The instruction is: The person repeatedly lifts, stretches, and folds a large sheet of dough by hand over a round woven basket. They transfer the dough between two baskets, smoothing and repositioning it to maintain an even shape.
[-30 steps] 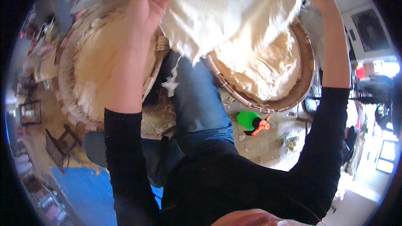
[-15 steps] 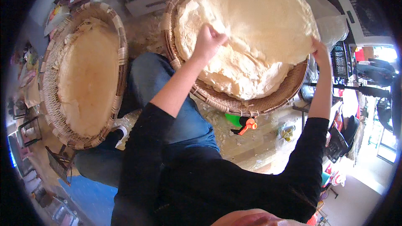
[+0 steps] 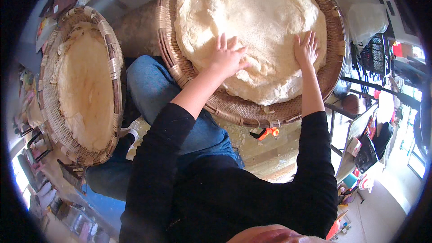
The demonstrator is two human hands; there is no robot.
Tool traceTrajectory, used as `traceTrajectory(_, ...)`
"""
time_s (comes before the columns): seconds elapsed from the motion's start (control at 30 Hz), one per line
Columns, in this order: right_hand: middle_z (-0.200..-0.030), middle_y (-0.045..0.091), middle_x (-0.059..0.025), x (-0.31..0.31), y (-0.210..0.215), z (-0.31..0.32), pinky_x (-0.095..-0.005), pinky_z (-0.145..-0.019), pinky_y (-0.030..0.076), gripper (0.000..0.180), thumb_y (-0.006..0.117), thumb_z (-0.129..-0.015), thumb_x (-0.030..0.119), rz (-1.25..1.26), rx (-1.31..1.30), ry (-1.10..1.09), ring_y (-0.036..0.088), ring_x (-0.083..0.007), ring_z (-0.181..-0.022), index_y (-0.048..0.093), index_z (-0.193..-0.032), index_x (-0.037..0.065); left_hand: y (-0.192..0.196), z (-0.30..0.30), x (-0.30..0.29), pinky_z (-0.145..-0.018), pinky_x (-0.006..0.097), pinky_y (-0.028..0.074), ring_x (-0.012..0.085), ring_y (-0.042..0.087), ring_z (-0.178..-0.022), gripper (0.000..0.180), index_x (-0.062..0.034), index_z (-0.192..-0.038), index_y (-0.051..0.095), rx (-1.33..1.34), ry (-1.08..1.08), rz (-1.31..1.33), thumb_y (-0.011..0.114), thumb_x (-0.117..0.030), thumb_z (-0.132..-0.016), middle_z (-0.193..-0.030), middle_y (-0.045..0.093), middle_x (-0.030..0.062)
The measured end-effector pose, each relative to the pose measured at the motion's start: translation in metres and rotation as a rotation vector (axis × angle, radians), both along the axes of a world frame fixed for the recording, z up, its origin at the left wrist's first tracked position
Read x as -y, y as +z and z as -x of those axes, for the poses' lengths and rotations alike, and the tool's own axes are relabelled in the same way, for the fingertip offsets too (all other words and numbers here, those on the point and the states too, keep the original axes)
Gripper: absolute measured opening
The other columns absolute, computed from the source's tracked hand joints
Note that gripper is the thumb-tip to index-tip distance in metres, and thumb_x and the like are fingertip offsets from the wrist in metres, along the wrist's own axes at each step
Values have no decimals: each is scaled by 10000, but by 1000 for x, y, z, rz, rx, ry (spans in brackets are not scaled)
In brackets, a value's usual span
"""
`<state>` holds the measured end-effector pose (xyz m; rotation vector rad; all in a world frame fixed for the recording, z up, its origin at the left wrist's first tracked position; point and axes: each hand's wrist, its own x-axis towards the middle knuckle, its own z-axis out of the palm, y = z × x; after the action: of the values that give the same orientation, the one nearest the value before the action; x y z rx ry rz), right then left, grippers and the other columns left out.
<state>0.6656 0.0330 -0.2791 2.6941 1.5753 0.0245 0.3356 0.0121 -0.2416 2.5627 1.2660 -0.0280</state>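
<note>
A large round woven basket (image 3: 330, 78) stands in front of me, filled with a stack of thin, round, cream-coloured sheets (image 3: 265, 15) with ragged edges. My left hand (image 3: 228, 58) lies on the left part of the top sheet, fingers spread. Farther right, my right hand (image 3: 307, 50) rests flat near the sheet's right edge, its fingers stretched out. Neither hand grips anything. The sheet is wrinkled between and below the hands. A second woven basket (image 3: 116, 65) to my left holds similar pale sheets (image 3: 87, 94), browner in the middle.
Below the large basket's near rim lies an orange and black object (image 3: 269, 132) on the floor. A black plastic crate (image 3: 375, 54) and a small table (image 3: 360, 128) stand to the right. My bent knee (image 3: 150, 78) sits between the two baskets.
The top sheet, lifted by its edges in both hands before, now lies down on the stack. Both hands have let go and flattened onto it, the right one moving inward.
</note>
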Motion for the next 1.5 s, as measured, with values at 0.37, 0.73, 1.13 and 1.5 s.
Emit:
traceTrajectory(0.37,-1634,21,-109,-9,-67,-37,-531,-1178,-25,847,223,-967,642,14,17,16,-10,-255,-1508,49,-1554,57,8,14,5,-1156,580,147,436,212,-1425,578,-237,-1378,521,-11,9,243,589,-521,-879,-1541,308,150)
traceTrajectory(0.73,-1422,440,-242,-75,-38,-45,-456,-1093,365,679,568,-921,469,-119,-87,281,419,-386,-1325,399,-1430,52,41,358,113,-879,396,493,330,613,-981,148,-27,-1039,646,771,708,-261,604,-96,-914,-1046,650,149)
traceTrajectory(1.13,-1173,651,-117,19,130,442,-402,-974,469,192,616,-912,155,-348,-585,1262,597,-297,-1130,686,-1081,98,-40,519,189,-806,408,514,332,637,-952,293,-28,-1080,652,618,782,355,641,-272,-918,-1025,652,175)
traceTrajectory(1.5,-1045,685,-90,4,47,645,-435,-811,526,218,587,-840,206,255,-19,1682,644,-292,-1006,702,-1009,132,-1,500,162,-701,393,488,275,646,-793,201,-24,-823,657,372,741,412,563,-195,-871,-844,657,148)
